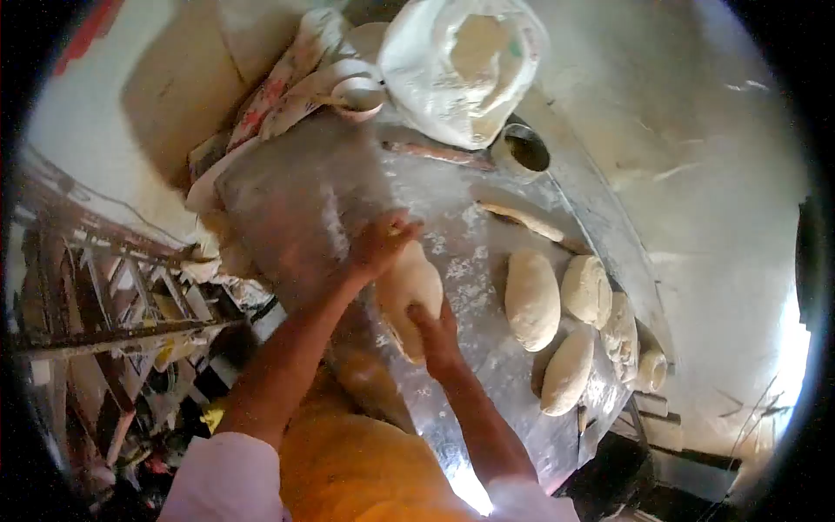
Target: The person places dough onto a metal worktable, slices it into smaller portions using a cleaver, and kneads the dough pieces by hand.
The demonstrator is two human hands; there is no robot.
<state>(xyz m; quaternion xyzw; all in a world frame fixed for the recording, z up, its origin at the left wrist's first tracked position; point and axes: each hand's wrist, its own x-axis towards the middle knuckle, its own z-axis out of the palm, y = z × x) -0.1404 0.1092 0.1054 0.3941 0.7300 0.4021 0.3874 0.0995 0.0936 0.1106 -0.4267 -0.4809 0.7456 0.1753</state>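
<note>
An oblong piece of dough (409,283) lies lengthwise between my two hands over the metal-topped table. My left hand (381,247) is closed at its far end, fingers curled in. Lower down, my right hand (437,337) grips the near right side, its thumb resting on top and the other fingers mostly hidden. To the right sit several more dough loaves: a smooth one (532,300), a folded one (586,291) behind it, and another smooth one (567,372) closer to me.
A white sack of flour (409,52) stands at the back, with a bowl (357,96) left of it and a can (525,151) on its right. A rolling pin or stick (522,219) lies near the loaves. Wooden racks (130,331) stand on the left.
</note>
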